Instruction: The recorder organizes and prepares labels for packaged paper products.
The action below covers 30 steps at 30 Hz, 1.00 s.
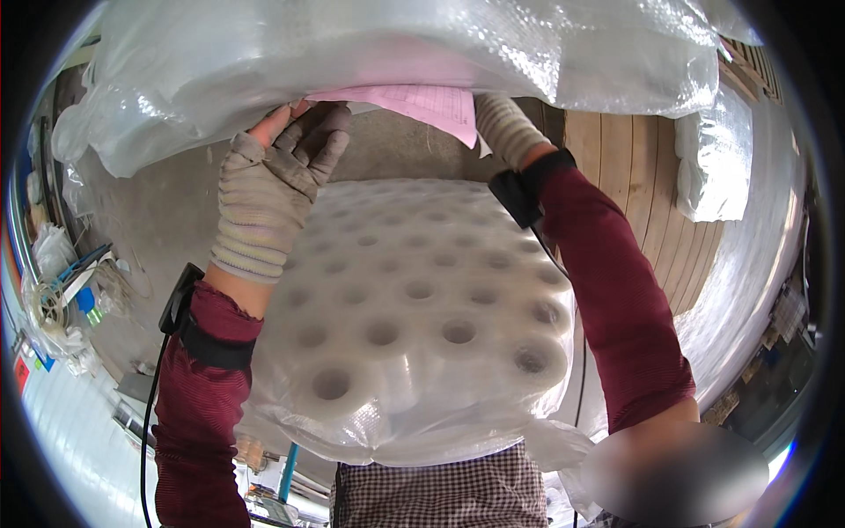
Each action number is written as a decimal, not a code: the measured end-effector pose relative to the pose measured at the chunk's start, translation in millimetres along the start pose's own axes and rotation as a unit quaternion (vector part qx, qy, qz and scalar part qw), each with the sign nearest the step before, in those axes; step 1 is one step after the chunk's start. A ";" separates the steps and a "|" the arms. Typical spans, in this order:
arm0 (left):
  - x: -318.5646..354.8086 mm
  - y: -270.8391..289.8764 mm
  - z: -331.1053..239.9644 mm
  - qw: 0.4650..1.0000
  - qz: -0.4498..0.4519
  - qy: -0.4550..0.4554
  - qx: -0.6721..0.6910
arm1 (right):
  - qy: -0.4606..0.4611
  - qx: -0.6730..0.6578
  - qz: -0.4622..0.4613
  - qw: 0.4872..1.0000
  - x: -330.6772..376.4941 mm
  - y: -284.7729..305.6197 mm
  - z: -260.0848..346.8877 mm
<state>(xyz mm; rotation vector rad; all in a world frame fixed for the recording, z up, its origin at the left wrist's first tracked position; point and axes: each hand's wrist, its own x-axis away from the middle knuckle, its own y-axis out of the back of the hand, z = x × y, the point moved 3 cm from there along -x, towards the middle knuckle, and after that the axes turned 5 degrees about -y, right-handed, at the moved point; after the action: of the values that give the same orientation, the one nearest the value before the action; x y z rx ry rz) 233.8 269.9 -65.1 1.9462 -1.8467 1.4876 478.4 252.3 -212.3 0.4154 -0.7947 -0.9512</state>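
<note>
A pink printed paper sheet (pixel 422 107) lies along the lower edge of a large clear plastic-wrapped bundle (pixel 264 70) at the far side, its upper part showing pink through the film. My left hand (pixel 286 154), in a grey-white knit glove with some bare fingertips, pinches at the sheet's left corner by the film edge. The gloved right hand (pixel 506 128) reaches in at the sheet's right end; its fingers are hidden behind the plastic. Below and between my arms sits a clear bag of upright plastic film rolls (pixel 418 290), their hollow cores facing up.
Wooden planks (pixel 642 167) lie on the right, with another plastic-wrapped pack (pixel 715 163) on them. Cords and plastic scraps (pixel 66 299) clutter the left side. Black straps with devices and cables (pixel 180 299) run along both forearms. A checked apron (pixel 440 493) shows at the bottom.
</note>
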 end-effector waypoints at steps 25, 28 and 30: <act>-9.7 19.4 -15.2 0.794 -0.120 -0.299 -0.516 | -0.124 -0.364 -0.299 0.874 89.3 82.3 89.6; -11.6 24.1 -16.4 0.798 -0.127 -0.317 -0.497 | -0.122 -0.427 -0.388 0.807 105.0 88.2 102.4; -12.0 21.8 -17.1 0.799 -0.130 -0.282 -0.515 | -0.113 -0.396 -0.414 0.812 114.8 88.5 99.5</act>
<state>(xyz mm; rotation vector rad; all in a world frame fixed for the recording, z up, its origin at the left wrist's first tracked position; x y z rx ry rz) 209.0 283.4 -75.7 1.9123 -1.7926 -0.2904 491.0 204.5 -43.6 -0.1308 -0.3258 -2.0734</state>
